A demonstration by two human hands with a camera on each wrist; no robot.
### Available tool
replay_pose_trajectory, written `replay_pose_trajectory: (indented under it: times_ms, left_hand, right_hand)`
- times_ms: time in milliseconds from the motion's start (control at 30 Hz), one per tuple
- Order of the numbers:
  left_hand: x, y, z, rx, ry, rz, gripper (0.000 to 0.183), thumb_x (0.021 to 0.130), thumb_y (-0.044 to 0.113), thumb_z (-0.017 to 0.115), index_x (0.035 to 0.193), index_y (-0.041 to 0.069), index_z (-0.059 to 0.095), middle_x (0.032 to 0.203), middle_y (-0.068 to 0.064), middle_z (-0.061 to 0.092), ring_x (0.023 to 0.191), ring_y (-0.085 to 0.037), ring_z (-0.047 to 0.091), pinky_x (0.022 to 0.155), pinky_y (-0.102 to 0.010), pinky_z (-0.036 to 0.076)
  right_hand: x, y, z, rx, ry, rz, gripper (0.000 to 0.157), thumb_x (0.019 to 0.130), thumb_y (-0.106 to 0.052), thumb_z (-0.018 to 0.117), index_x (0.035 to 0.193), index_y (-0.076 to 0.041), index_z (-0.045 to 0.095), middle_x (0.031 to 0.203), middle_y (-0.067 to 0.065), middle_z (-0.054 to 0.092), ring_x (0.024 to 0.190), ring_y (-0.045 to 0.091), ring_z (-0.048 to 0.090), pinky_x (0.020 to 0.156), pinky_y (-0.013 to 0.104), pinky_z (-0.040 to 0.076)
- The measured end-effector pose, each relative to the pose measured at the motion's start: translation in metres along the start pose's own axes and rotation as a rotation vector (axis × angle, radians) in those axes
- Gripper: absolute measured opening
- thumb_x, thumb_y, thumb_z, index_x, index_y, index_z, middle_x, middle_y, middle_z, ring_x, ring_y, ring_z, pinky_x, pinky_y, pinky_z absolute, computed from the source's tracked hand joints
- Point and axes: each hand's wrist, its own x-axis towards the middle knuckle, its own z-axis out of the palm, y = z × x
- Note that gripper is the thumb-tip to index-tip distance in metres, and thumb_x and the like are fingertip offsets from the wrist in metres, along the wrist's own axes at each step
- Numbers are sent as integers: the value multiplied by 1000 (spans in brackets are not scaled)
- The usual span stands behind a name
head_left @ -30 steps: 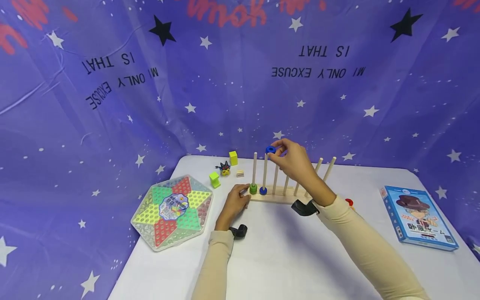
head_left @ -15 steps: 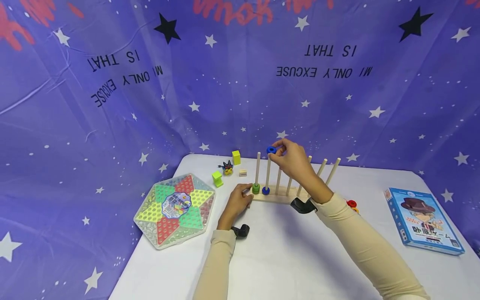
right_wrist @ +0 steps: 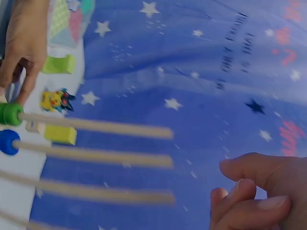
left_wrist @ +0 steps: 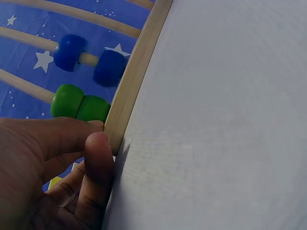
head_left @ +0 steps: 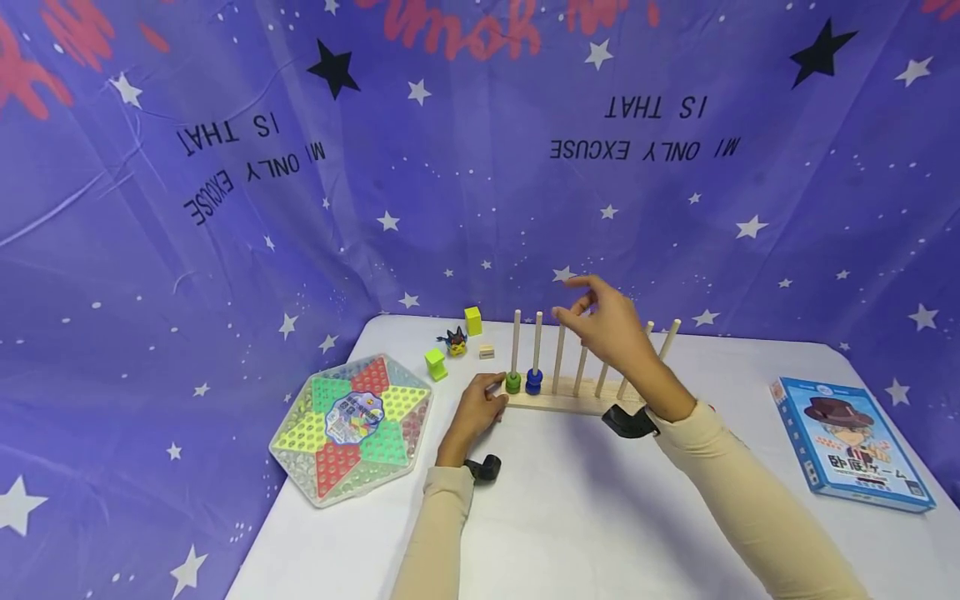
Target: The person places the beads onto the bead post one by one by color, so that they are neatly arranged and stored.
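Note:
A wooden peg rack [head_left: 558, 403] with a row of upright rods stands on the table. Its left end is pinched between the thumb and fingers of my left hand [head_left: 477, 410]. On the leftmost rod sit two green beads [left_wrist: 79, 104]; the rod beside it carries two blue beads [head_left: 534, 382]. In the left wrist view a gap shows between the lower blue bead [left_wrist: 110, 68] and the upper blue bead [left_wrist: 70, 52]. My right hand [head_left: 609, 327] is above the middle rods with its fingers loosely bent, holding nothing.
A Chinese checkers board [head_left: 352, 429] lies left. Behind the left hand are a lime block [head_left: 436, 364], a small figurine [head_left: 454, 342], a yellow block [head_left: 472, 321] and a little wooden piece [head_left: 487, 352]. A blue game box [head_left: 851, 442] lies right.
The right hand let go of a blue bead, which slid down the second rod towards the other blue one. That hand then moved slightly right. The left hand stays at the rack's end.

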Motion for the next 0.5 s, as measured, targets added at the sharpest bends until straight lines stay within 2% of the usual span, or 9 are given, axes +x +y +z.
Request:
replay_pose_trajectory:
  times_ms: [133,200,267,367,500]
  left_hand:
    - [1,-1,3,8,-6,5,47,90,5,63,136,7,53,129,-8,49,54,-9,53,48,-24,49]
    - [1,-1,2,14,-4,-5,47,90,6,63,136,8,53,129,-7,49,55,-9,53,49,-24,50]
    - [2,-1,1,17,-3,-13,47,90,5,63,136,8,53,130,-7,49,55,-10,53,49,-25,50]
    - [2,-1,0,23,-7,-27,47,90,6,63,136,9,53,130,-6,48,56,-11,53,50,-25,50]
    - [4,-1,0,21,-12,-29,47,91,7,63,136,10,53,132,-5,48,56,-12,54,50,-25,51]
  right_hand:
    - [-25,23,-38,49,123,-5,41,90,-34,66,125,-16,56,88,7,60,54,21,57,45,30,48]
    - [-42,43,-58,60,177,31,40,92,-36,63,125,-15,55,90,8,59,53,21,56,45,29,48]
    - [-63,70,-75,55,224,102,42,92,-38,61,127,-15,54,92,8,57,52,21,55,44,27,47]
    - [-96,118,-91,43,244,239,47,93,-40,58,130,-12,50,90,5,55,52,19,54,44,27,48]
    - [-136,180,-92,60,201,390,54,94,-40,57,133,-5,44,81,3,57,51,17,54,44,29,49]
